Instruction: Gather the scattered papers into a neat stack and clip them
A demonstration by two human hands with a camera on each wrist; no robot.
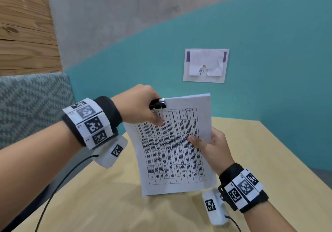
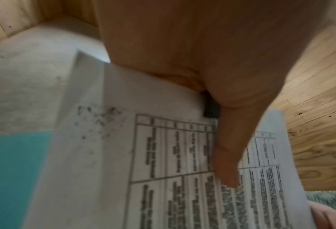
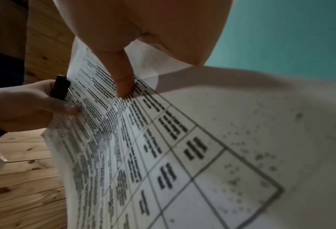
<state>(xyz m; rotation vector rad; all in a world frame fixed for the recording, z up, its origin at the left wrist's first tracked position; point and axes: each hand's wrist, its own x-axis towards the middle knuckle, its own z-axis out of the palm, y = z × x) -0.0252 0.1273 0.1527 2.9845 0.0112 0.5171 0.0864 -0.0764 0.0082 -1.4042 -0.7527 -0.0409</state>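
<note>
A stack of white papers point(image 1: 172, 147) printed with a table stands upright above the tan table point(image 1: 260, 160), its lower edge near the tabletop. A black binder clip point(image 1: 157, 103) sits on the stack's top left corner, with one wire handle folded down over the front sheet. My left hand point(image 1: 143, 106) grips that corner; its thumb point(image 2: 228, 162) presses the handle flat against the page, with the clip point(image 2: 212, 108) just behind it. My right hand point(image 1: 210, 147) holds the stack's right edge, thumb point(image 3: 124, 80) on the front. The clip point(image 3: 60, 87) also shows in the right wrist view.
A teal wall point(image 1: 269, 52) with a taped paper notice point(image 1: 206, 65) rises behind the table. A grey patterned seat back point(image 1: 32, 104) stands at the left below wooden panelling point(image 1: 25, 25). Cables hang from both wrist cameras.
</note>
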